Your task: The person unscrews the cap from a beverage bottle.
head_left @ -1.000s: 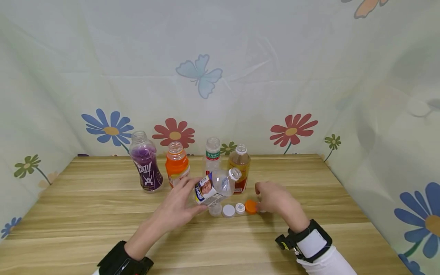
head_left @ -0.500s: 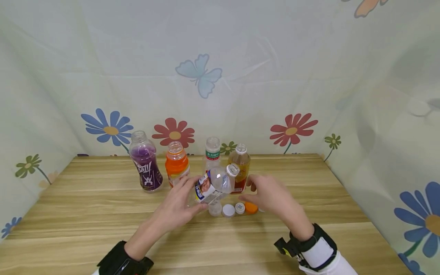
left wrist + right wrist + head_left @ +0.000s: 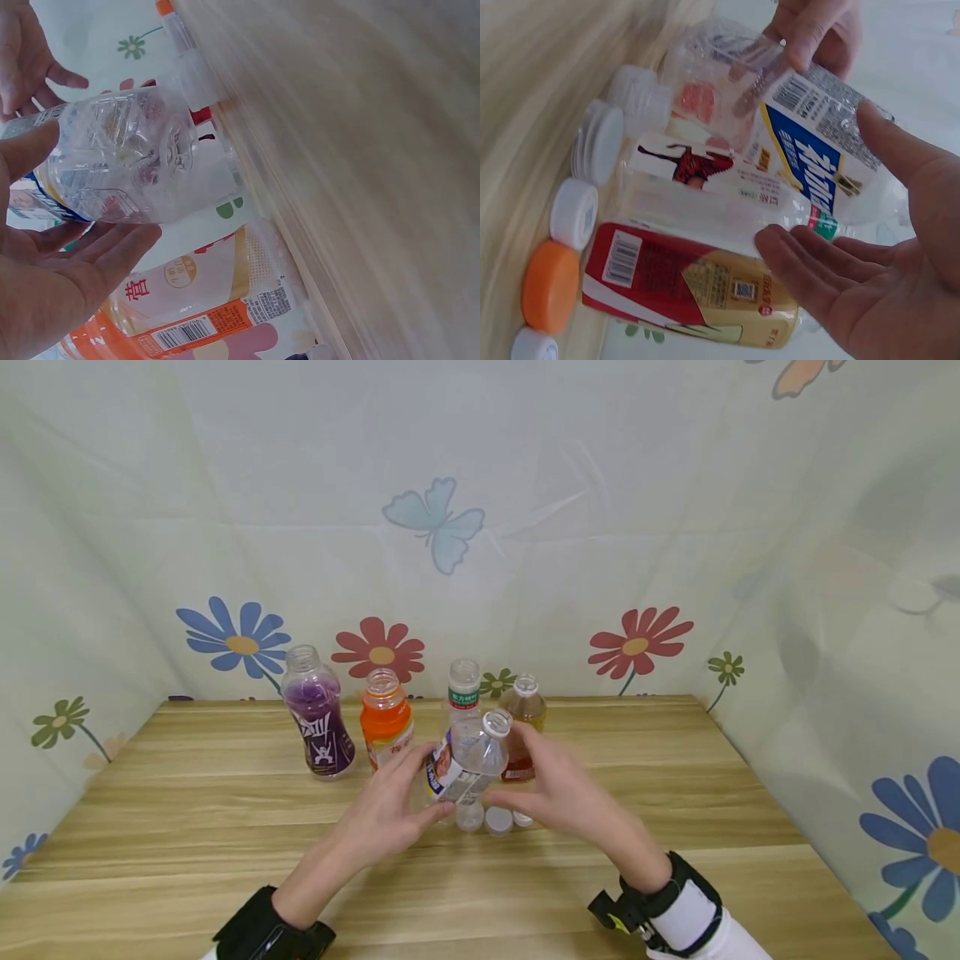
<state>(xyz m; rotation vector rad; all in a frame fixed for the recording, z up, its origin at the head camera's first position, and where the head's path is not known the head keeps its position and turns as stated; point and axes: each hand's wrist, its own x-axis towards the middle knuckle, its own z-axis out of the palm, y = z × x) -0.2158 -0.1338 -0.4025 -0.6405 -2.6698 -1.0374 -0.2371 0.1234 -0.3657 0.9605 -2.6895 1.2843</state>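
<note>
A clear plastic bottle (image 3: 472,764) with a blue and white label is held off the table in my left hand (image 3: 386,806). It tilts, its uncapped mouth up and to the right, with thumb and fingers on opposite sides of its lower body (image 3: 120,157). My right hand (image 3: 566,785) is at the bottle's right side. In the right wrist view, the right hand's thumb and fingers (image 3: 810,270) are spread apart around the bottle's upper part; whether the thumb touches the label I cannot tell. No cap shows in that hand.
Behind stand uncapped bottles: a purple one (image 3: 322,731), an orange one (image 3: 386,718), a clear one (image 3: 464,693) and an amber one (image 3: 525,706). Several caps lie in a row, including a clear cap (image 3: 470,817), a white cap (image 3: 498,821) and an orange cap (image 3: 550,286).
My right hand has moved left from the caps to the bottle, its fingers spreading. The bottle in my left hand has tipped more upright, while the left hand stays nearly in place.
</note>
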